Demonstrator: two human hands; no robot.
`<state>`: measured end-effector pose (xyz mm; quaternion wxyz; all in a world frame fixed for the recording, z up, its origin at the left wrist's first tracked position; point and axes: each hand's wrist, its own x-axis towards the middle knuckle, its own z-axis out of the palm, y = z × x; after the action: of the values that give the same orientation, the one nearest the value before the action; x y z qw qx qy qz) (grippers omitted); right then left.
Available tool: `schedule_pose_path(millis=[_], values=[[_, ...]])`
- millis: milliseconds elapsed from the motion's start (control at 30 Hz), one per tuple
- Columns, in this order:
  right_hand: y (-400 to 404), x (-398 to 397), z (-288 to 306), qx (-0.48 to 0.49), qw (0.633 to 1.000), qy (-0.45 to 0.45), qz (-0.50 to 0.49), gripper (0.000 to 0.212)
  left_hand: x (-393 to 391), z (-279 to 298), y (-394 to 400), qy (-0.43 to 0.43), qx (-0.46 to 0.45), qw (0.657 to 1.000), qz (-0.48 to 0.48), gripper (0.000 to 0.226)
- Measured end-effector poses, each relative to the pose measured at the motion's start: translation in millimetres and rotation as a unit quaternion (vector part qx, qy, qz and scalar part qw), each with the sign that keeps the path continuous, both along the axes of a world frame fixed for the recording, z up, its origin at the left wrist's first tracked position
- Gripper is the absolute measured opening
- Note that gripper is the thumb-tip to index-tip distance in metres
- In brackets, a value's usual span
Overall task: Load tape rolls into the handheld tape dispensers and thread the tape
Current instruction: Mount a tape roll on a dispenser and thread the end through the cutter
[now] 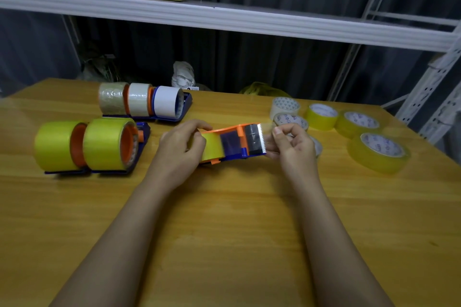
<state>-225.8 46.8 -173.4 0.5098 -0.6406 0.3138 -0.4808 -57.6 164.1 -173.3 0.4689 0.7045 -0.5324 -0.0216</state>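
Wooden table (224,219) under a white shelf (224,17), hands working a tape dispenser.
Head view: the left hand (179,147) curls around the yellow roll (212,146) in the orange-and-blue dispenser (239,142) at mid-table; the right hand (291,144) pinches the tape end just past its toothed blade (260,138). Loaded dispensers (99,144) sit left, loose rolls (374,149) right.
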Motion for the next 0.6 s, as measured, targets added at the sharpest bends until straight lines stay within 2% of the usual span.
schedule_pose_path(millis=[67, 167, 333, 600], values=[[0.6, 0.6, 0.2, -0.011, 1.000, 0.006, -0.001, 0.019, 0.9, -2.0, -1.6, 0.003, 0.017, 1.000, 0.018, 0.023], [-0.4, 1.5, 0.0, -0.005, 1.000, 0.007, 0.004, 0.019, 0.5, -2.9, -4.3, 0.028, 0.029, 0.999, 0.031, 0.032], [-0.6, 2.6, -1.0, 0.036, 0.999, 0.005, 0.039, 0.017, -1.9, -4.4, -3.5, 0.053, 0.000, 0.998, 0.036, 0.021], [-1.6, 2.9, -2.2, 0.079, 0.995, -0.027, 0.061, 0.018, -0.6, -0.6, -0.2, 0.018, 0.027, 0.999, 0.039, 0.020]])
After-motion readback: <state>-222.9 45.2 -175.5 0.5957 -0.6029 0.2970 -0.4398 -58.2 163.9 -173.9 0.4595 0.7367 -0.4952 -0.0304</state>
